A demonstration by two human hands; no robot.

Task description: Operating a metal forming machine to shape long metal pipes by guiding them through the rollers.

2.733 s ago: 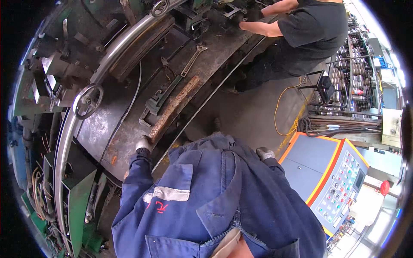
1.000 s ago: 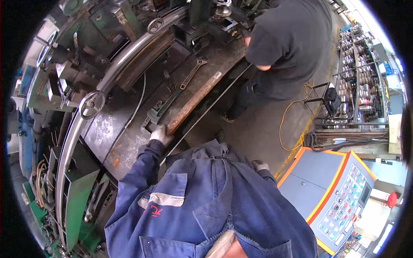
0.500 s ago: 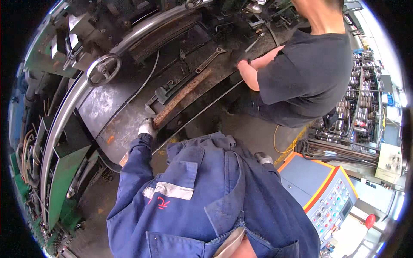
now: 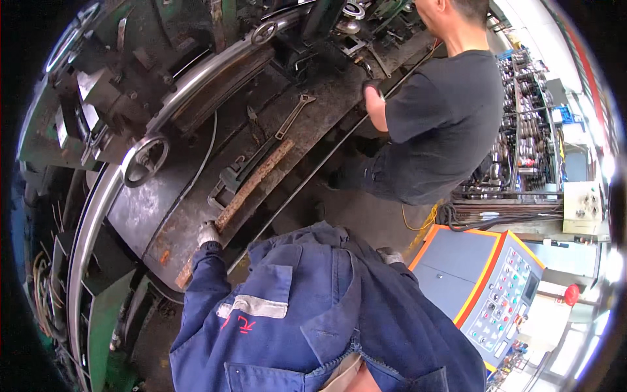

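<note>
1. At the left, a round metal wheel (image 4: pixel 145 161) stands by the dark metal desk (image 4: pixel 140 204).
2. Next comes the left hand (image 4: pixel 208 232) in a pale glove, at the rusty bar (image 4: pixel 255 184). You cannot tell if its grip is tight around the bar or only resting there.
3. The bar lies on the desk near its edge, just beside a big green wrench (image 4: pixel 230 178). A second ago its far end reached up next to the small wrench (image 4: pixel 295 112). Now it stops lower, so it has likely slid back with the hand. That means the bar is probably loose and easy to move.
4. A co-worker's hand (image 4: pixel 372 91) in a dark glove is at the desk's far part.
5. The right hand (image 4: pixel 390 255) is mostly hidden by the blue coat (image 4: pixel 326 281), near a grey cabinet (image 4: pixel 450 264). You cannot tell how its grip is.
</note>
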